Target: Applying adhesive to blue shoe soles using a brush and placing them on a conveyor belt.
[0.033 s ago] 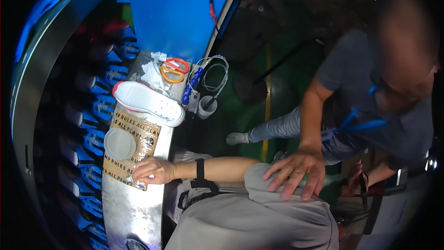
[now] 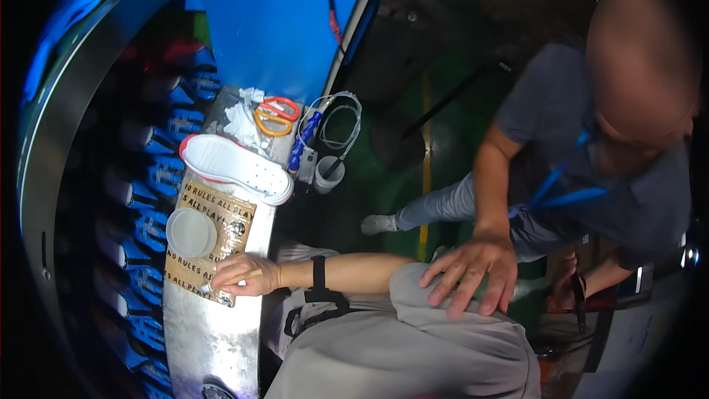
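Observation:
My right hand [image 2: 251, 275] is closed around the light wooden handle of a small brush [image 2: 235, 279]. The brush's pale tip is low over the near end of a brown cardboard piece [image 2: 196, 270]. On that cardboard, just beyond my fingers, stands a round white tub [image 2: 191, 233]; its contents cannot be made out. Past the tub lies a white shoe sole [image 2: 236, 166] with a red rim at one end and small holes at the other. My left hand is out of the picture.
Orange-handled scissors [image 2: 276, 117], white scraps [image 2: 244, 122], a blue segmented hose [image 2: 304, 142] and a white cup [image 2: 329, 174] are beyond the sole. Blue holders [image 2: 151, 225] line the left. A co-worker's hand [image 2: 473, 273] rests on my grey sleeve.
The co-worker's head and upper body have shifted slightly, with that hand still on my sleeve. My right hand keeps its hold on the brush, nearly in the same place.

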`<state>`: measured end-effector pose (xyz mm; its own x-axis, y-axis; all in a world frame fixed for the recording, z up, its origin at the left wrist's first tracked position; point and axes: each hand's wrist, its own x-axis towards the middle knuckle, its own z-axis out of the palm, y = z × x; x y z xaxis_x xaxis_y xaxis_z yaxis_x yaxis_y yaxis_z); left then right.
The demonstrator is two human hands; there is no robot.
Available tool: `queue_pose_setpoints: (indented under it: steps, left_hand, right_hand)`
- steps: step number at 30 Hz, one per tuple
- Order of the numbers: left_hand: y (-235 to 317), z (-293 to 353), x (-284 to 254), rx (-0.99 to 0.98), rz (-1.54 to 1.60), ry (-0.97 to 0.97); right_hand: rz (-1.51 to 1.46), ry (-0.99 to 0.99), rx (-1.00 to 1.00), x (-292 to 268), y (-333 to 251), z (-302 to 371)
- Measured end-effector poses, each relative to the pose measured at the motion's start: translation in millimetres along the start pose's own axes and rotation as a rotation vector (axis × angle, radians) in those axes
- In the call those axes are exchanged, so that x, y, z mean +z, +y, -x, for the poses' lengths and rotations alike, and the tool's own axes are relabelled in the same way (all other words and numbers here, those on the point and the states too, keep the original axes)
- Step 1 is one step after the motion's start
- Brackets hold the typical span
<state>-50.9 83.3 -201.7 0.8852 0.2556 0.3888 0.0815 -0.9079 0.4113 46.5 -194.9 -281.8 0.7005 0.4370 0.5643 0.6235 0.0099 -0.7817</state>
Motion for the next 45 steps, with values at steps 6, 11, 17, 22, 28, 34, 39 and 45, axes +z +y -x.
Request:
queue_pose_setpoints:
  steps: [6,11,17,22,28,34,39,45]
  left_hand:
    - [-1,5,3,0.016,0.04,0.039]
    - [-6,8,-1,0.018,0.052,0.045]
    - [-14,9,-3,0.01,0.047,0.052]
    - [-18,7,-8,0.046,0.018,0.073]
    - [-31,-3,-50,0.104,-0.096,0.165]
    - [-56,-36,-132,0.187,-0.426,0.28]
    - [-65,-70,-210,0.215,-0.917,0.312]
    - [-69,-102,-274,0.261,-1.418,0.258]
  right_hand:
    - [0.001,0.0,-0.015,7,0,1]
    - [0.041,0.013,0.032,10,1,4]
    - [0.024,-0.034,0.064,8,1,5]
    - [0.026,-0.03,0.06,7,-1,5]
    - [0.064,-0.028,0.03,7,-6,2]
    - [0.088,-0.069,-0.004,6,-7,3]
    - [0.121,-0.056,-0.039,7,-7,4]
    - [0.155,-0.057,-0.06,7,-7,3]
